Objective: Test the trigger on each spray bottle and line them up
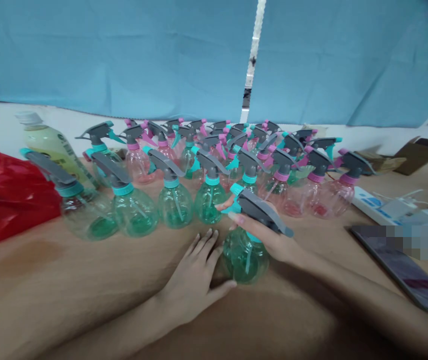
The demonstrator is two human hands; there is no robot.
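Note:
My right hand (pixel 262 231) is closed round the neck of a green spray bottle (pixel 246 260), with a finger out by its teal trigger. The bottle has a grey and teal spray head and a dip tube inside its clear green body. My left hand (pixel 195 277) rests on the table just left of this bottle, fingers stretched out, holding nothing. Past the hands stands a row of similar bottles, among them a green spray bottle (pixel 175 205) and a pink spray bottle (pixel 339 195). Several more crowd behind them.
On the left are a red plastic bag (pixel 7 200) and a drink bottle (pixel 54 145). A phone (pixel 397 270) lies at the right near a white power strip (pixel 371 205). An open cardboard box (pixel 418 155) sits farther back. Blue sheeting (pixel 142 60) covers the wall.

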